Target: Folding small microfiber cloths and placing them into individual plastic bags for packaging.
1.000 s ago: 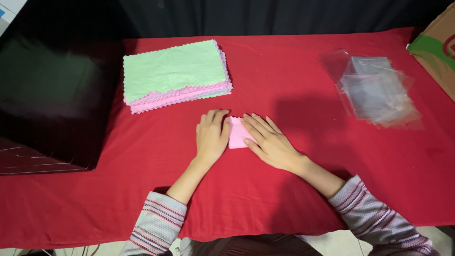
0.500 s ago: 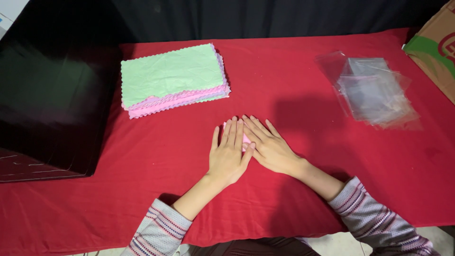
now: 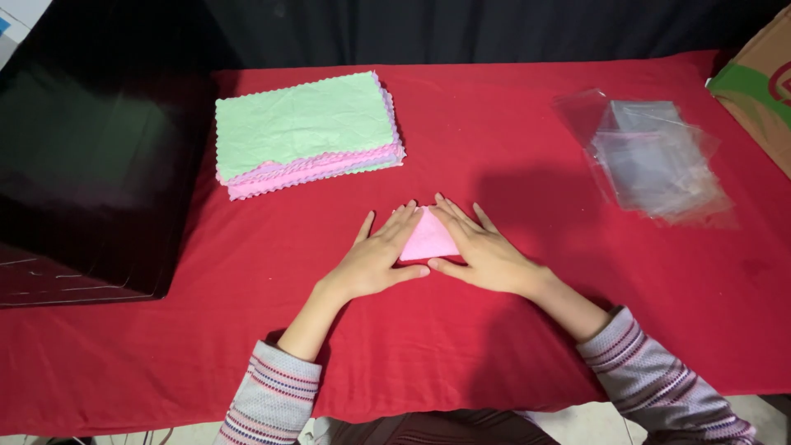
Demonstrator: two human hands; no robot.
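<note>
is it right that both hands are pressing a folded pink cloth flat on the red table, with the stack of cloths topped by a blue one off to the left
Not quite: in the head view the top cloth of the stack is green, not blue. The rest holds: the left hand and right hand press the folded pink cloth on the red table.

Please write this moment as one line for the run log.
left hand: flat on pink cloth | right hand: flat on pink cloth | nearby: cloth stack, clear bags | surface: red tablecloth

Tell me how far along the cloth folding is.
Done: nothing finished shows apart from the cloth in hand. In hand: one pink cloth, folded small, pressed flat under the left hand and right hand. Left: the stack of cloths and the clear bags lie untouched.
</note>
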